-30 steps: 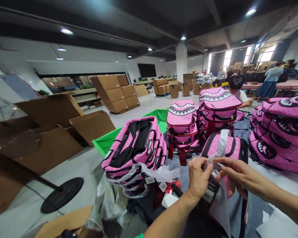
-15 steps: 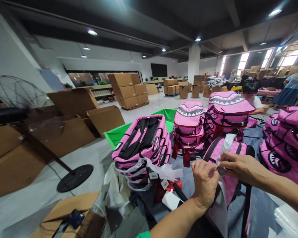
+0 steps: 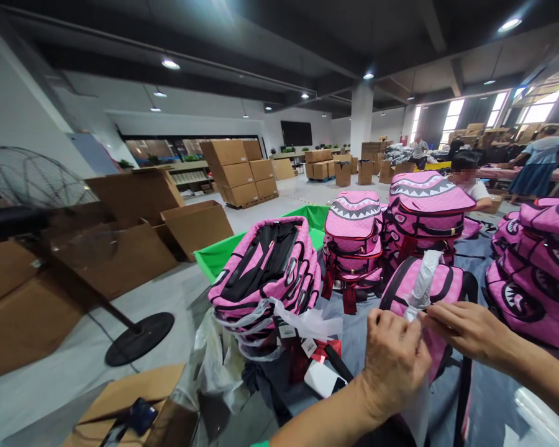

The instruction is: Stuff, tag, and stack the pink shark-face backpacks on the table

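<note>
A pink backpack (image 3: 403, 285) with black straps is right in front of me on the grey-covered surface. Its top handle is covered by thin white wrapping (image 3: 426, 273). My left hand (image 3: 395, 360) is closed at the lower end of that wrapping, its fingers curled in. From the right, my right hand (image 3: 466, 326) pinches the wrapping at almost the same spot, fingertips close to the left hand. A pale sheet hangs below my hands, partly hidden by the left wrist.
Stacked pink backpacks (image 3: 307, 245) with loose plastic stand left. More shark-mouth backpacks (image 3: 354, 226) are behind and at right (image 3: 531, 273). A white device (image 3: 323, 379) lies near my left forearm. A green bin (image 3: 218, 251), a fan (image 3: 140, 338) and cartons (image 3: 200, 223) stand left. A person (image 3: 468, 177) sits beyond.
My left hand has turned and shifted slightly right, its knuckles now more toward me. The right hand has moved slightly right and down. Both stay at the wrapping.
</note>
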`<state>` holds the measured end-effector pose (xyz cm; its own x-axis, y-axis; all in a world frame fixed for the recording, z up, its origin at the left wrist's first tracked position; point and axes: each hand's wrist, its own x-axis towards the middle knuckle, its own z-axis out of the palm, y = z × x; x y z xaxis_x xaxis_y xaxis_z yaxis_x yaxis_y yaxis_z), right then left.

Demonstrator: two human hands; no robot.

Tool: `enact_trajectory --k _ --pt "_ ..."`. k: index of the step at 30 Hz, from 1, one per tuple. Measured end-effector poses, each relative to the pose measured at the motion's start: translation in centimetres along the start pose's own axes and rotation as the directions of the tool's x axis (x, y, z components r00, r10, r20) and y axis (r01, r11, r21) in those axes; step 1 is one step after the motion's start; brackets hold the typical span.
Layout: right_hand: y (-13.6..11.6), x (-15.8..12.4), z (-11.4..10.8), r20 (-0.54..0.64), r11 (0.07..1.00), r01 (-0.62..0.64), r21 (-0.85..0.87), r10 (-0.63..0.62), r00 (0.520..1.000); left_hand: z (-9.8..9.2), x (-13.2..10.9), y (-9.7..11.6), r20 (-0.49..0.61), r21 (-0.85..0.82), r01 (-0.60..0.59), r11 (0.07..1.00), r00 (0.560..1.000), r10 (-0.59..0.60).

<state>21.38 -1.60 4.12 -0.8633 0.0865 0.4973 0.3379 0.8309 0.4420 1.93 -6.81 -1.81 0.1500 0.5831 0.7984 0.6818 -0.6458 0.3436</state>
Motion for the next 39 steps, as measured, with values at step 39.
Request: enact_trajectory --k 39 --pt "-36.0 -26.0 -8.5 -0.242 -0.824 -0.566 0.017 0.546 -0.802 -1.6 4.4 -0.9 0.851 -0.162 0.952 0.261 0.269 -0.451"
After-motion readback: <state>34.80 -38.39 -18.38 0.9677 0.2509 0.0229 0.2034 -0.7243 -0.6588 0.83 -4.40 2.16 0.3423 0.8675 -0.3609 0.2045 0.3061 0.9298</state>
